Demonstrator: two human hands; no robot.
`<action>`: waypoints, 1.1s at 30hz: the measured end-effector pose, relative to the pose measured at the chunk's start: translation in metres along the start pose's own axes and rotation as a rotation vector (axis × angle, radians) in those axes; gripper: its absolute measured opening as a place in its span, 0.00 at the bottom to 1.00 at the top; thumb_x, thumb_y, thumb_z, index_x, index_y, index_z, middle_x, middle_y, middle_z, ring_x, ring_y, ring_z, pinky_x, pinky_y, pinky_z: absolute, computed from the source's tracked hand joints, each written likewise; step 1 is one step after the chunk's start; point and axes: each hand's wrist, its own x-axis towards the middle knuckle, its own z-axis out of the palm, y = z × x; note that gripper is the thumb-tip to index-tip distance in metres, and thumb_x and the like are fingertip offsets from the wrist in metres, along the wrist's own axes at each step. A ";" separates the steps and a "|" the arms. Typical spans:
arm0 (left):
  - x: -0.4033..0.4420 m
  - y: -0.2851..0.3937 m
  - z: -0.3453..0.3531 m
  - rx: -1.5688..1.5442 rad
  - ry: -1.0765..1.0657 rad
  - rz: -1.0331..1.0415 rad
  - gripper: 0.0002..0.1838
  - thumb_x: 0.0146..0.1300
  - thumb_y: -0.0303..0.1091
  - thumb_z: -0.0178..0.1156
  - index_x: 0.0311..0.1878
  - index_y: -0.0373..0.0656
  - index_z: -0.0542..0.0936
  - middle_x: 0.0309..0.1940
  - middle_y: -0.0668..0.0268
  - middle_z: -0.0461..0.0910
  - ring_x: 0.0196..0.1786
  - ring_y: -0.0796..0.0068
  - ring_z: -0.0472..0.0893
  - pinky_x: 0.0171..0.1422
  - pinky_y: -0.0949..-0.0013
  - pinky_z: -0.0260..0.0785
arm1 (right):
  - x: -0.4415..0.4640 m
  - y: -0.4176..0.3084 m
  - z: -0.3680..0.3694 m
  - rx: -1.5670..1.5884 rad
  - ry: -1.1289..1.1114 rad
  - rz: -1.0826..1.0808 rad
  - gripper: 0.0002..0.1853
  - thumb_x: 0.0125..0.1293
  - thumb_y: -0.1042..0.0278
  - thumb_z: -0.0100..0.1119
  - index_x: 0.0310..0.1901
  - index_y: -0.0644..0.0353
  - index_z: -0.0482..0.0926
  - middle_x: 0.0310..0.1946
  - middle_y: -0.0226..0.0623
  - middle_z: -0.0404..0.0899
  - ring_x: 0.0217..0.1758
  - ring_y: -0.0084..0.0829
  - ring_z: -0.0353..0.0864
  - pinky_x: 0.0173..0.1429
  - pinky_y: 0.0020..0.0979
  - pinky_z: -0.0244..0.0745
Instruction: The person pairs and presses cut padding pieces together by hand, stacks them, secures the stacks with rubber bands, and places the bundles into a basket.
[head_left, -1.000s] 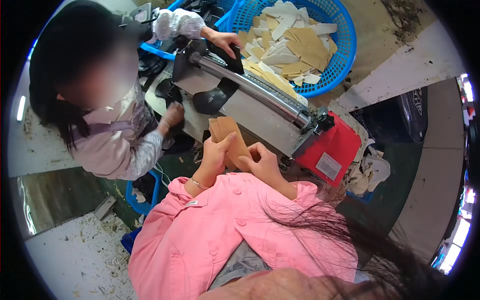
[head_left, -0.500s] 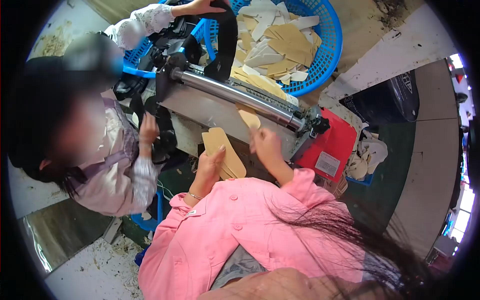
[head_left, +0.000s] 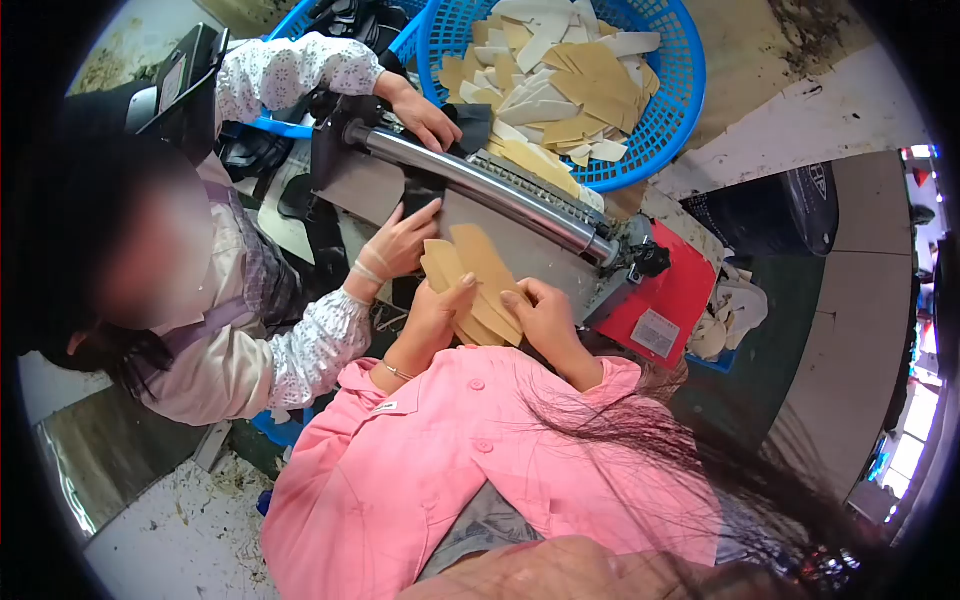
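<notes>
My left hand (head_left: 430,316) is closed around a loose fan of tan pieces (head_left: 440,268), thumb across the top, holding them in front of my chest at the near edge of the machine's metal plate (head_left: 515,242). My right hand (head_left: 548,320) is pinched too, thumb on the lower edge of one long piece (head_left: 485,258) that juts above the others; its fingertips underneath are hidden, so I can't tell how many layers they catch.

To part these cleanly, I judge it best to clamp the rest lightly with the left thumb and roll just one edge free with the right, feeling for a double. The pieces look thin and flexible, so a hard squeeze could crease them; tapping the fan even would make the edges easier to find.

Beyond the plate is the steel roller (head_left: 470,183). A co-worker's hand (head_left: 400,242) is on a black piece (head_left: 425,188) there, close to my left, so my elbows should stay in and my fingers well clear of the roller.
</notes>
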 end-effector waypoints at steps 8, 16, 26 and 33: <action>-0.001 -0.007 0.000 0.043 0.059 -0.043 0.23 0.64 0.29 0.68 0.61 0.36 0.73 0.52 0.62 0.81 0.53 0.68 0.82 0.57 0.64 0.76 | -0.003 0.011 -0.009 -0.216 -0.048 -0.065 0.15 0.69 0.58 0.61 0.37 0.65 0.80 0.26 0.53 0.78 0.26 0.41 0.81 0.32 0.37 0.71; -0.031 0.004 -0.008 0.049 0.264 -0.040 0.20 0.66 0.30 0.66 0.58 0.36 0.74 0.50 0.61 0.81 0.49 0.68 0.84 0.51 0.64 0.80 | 0.015 0.011 -0.008 -0.093 0.014 0.040 0.14 0.70 0.61 0.58 0.40 0.65 0.85 0.28 0.45 0.85 0.20 0.33 0.83 0.27 0.33 0.76; -0.031 -0.003 -0.018 0.200 0.290 0.007 0.19 0.67 0.32 0.67 0.57 0.36 0.76 0.47 0.64 0.82 0.45 0.72 0.84 0.48 0.68 0.78 | -0.002 0.006 0.004 -0.125 -0.246 -0.022 0.14 0.68 0.60 0.62 0.38 0.65 0.85 0.26 0.33 0.84 0.27 0.21 0.78 0.33 0.28 0.72; -0.025 -0.010 -0.016 0.122 0.293 0.005 0.18 0.67 0.32 0.67 0.56 0.37 0.76 0.45 0.65 0.82 0.44 0.74 0.83 0.47 0.69 0.77 | -0.002 0.019 0.007 -0.172 -0.107 0.035 0.14 0.66 0.58 0.64 0.37 0.63 0.85 0.28 0.48 0.83 0.28 0.36 0.84 0.36 0.35 0.75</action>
